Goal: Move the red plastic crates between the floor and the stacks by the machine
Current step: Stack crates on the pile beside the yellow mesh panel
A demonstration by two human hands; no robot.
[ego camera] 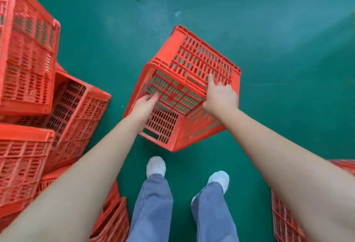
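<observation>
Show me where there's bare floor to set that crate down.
The widest bare green floor lies beyond and to the right of the held crate. A narrower strip runs between it and the left-hand crate pile. It is crowded at that pile and at the crates at lower right.

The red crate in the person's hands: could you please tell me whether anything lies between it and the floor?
Nothing visible does. The red crate, held tilted by the left hand and right hand, is over bare green floor; shoes sit nearer, stacks to the left.
</observation>
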